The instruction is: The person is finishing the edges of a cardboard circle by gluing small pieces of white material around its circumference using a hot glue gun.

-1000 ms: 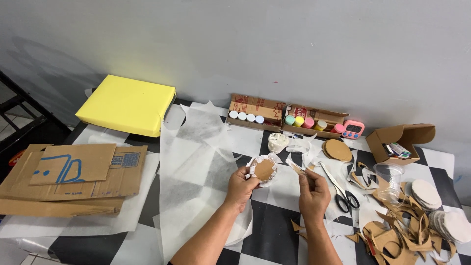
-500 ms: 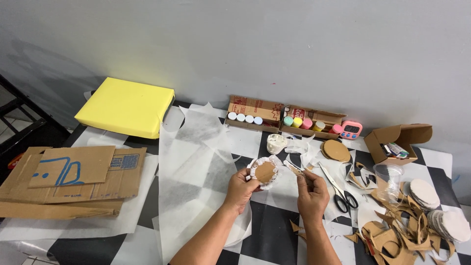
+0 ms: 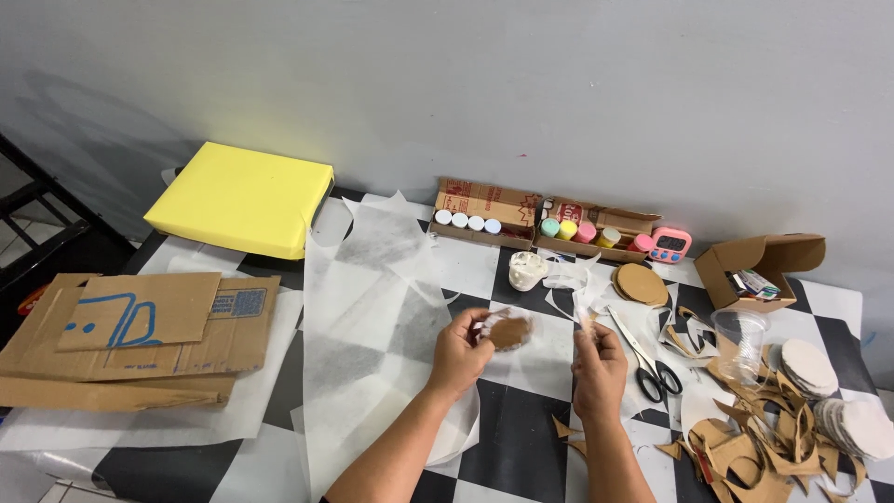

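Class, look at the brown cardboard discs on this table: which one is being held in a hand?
The disc in the left hand, partly wrapped in white tissue. The other brown discs lie stacked and untouched on the table, near the pink timer.

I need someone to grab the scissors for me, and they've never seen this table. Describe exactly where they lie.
Start at the checkered table and find the person's right hand. Just right of that hand, the scissors lie flat, blades pointing up-left toward the stack of brown cardboard discs. They are the only thing there with black loop handles and metal blades, amid white paper and brown scraps.
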